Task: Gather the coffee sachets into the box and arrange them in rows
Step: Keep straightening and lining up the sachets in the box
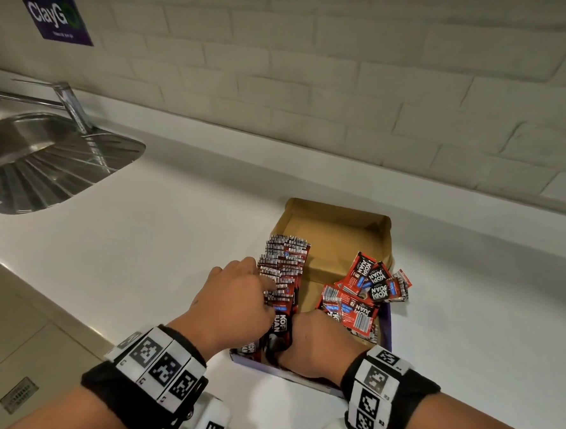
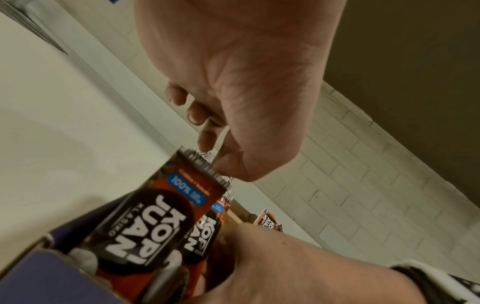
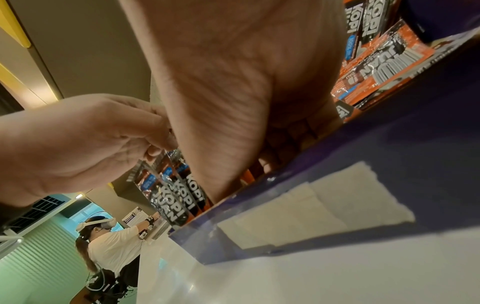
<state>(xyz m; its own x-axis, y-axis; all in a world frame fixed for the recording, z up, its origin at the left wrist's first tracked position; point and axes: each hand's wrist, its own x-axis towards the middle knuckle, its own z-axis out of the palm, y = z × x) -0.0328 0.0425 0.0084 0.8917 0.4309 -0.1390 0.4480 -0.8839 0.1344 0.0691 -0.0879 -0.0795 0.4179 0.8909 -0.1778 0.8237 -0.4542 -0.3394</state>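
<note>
An open box (image 1: 387, 237), purple outside and brown inside, lies on the white counter. A row of upright red-and-black coffee sachets (image 1: 285, 267) runs along its left side. Loose sachets (image 1: 366, 290) are heaped at its right, some over the rim. My left hand (image 1: 237, 300) sits on the row and pinches the sachet tops (image 2: 207, 162) between thumb and curled fingers. My right hand (image 1: 312, 342) is at the box's near end, fingers curled down inside (image 3: 267, 165) against the row's front sachets (image 3: 179, 197). Its fingertips are mostly hidden.
A steel sink (image 1: 40, 163) with a tap (image 1: 69, 104) is at the far left. A tiled wall (image 1: 367, 93) backs the counter. The counter's front edge drops to the floor (image 1: 23, 329) at the left. Another person (image 3: 109, 242) works further along.
</note>
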